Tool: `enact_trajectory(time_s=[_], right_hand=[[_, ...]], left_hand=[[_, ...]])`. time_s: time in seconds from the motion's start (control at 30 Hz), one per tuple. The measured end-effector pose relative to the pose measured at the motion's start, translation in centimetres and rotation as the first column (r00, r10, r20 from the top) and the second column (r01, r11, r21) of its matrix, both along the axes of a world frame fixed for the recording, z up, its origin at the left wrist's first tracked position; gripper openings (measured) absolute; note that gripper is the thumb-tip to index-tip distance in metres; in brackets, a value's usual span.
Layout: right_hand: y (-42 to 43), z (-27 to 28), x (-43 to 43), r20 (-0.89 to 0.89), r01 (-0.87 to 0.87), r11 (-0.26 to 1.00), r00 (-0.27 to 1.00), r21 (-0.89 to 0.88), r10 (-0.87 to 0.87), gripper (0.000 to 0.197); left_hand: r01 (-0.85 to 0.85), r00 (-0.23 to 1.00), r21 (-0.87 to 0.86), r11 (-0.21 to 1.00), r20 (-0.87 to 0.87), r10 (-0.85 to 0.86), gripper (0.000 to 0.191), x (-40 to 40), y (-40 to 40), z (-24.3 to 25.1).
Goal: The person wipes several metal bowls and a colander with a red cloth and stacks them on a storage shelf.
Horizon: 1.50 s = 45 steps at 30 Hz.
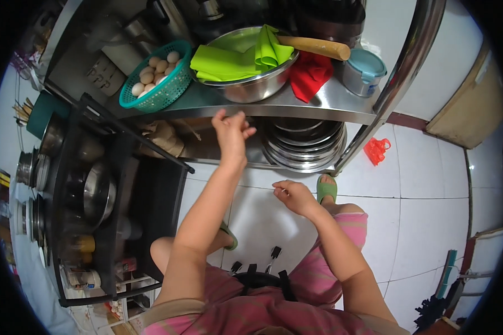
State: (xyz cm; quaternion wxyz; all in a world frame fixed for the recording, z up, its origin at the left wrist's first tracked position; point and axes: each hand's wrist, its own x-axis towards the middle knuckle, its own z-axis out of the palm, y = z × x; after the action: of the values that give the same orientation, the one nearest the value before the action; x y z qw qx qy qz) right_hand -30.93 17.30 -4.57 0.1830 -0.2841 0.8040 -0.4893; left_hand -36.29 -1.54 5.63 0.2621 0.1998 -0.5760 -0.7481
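Note:
My left hand (232, 136) is raised in front of the steel shelf's front edge (272, 110), with its fingers loosely bent and apart and nothing visible in them. Just beyond it, on the shelf, stands a large stainless steel basin (251, 90) with a folded lime-green sheet (226, 65) in it. A wooden rolling pin (314, 45) rests across the basin's right side. Lower and to the right, my right hand (295, 197) hangs over the floor, fingers loosely curled and seemingly holding nothing. Stacked steel basins (306, 146) sit on the lower shelf between the hands and the rack's right post.
A teal plastic basket (167, 90) of eggs stands left of the basin. To the right are a red cloth (311, 75) and a lidded steel canister (364, 73). A black rack (138, 140) borders the left. A red plastic bag (376, 150) lies on the tiled floor.

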Motion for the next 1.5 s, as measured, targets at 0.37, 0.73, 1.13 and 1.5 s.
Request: enact_trajectory(time_s=[0.37,0.73,1.13,1.5], right_hand=[[5.4,10.5,-3.7,0.401,0.437,0.679,0.888,-0.590,-0.223,0.046],[7.9,12.6,0.2,0.641,0.397,0.645,0.743,-0.653,0.192,0.069],[1.0,5.4,3.8,0.779,0.326,0.907,0.627,-0.266,0.003,0.058],[-2.6,4.6,-11.3,0.630,0.536,0.765,0.743,-0.358,-0.226,0.016]], left_hand=[[0.217,0.909,0.321,0.922,0.279,-0.311,0.056,-3.8,-3.5,12.0],[0.239,0.937,0.311,0.920,0.173,-0.302,0.035,12.6,-5.6,6.2],[0.198,0.869,0.346,0.917,0.370,-0.328,0.056,21.6,-6.4,-3.2],[0.141,0.929,0.435,0.889,0.252,-0.270,0.020,3.3,-8.8,-9.6]])
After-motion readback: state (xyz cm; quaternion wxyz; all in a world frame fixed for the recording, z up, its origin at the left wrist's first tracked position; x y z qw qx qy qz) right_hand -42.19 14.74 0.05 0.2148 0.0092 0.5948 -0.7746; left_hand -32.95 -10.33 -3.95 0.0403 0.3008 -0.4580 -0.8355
